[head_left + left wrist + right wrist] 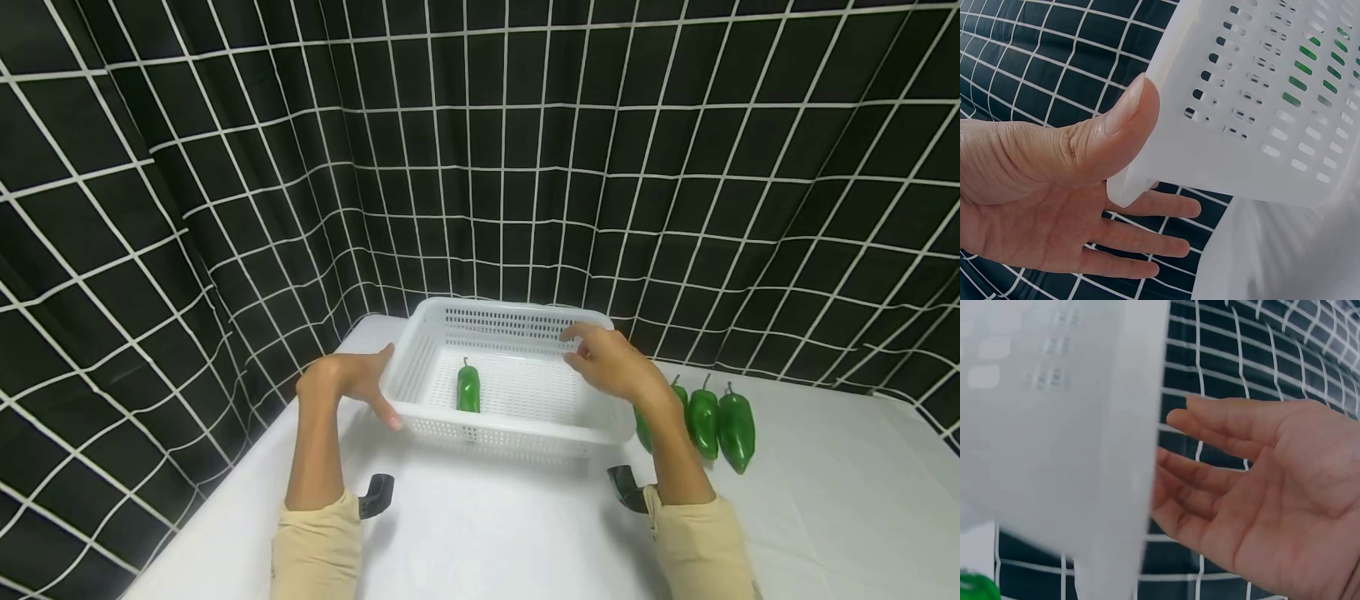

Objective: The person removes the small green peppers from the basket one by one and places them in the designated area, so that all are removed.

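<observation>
A white perforated basket stands on the white table with one green pepper lying in it. My left hand is at its near left corner. In the left wrist view the left hand presses its thumb on the basket corner, with straight fingers spread below. My right hand reaches over the basket's right rim. From the right wrist, the right hand is relaxed beside the blurred basket wall, and contact is unclear. Three green peppers lie right of the basket, one partly behind my forearm.
A black curtain with a white grid closes in the table at the back and left. The table's left edge runs close to my left arm. Black wrist camera mounts sit on both forearms.
</observation>
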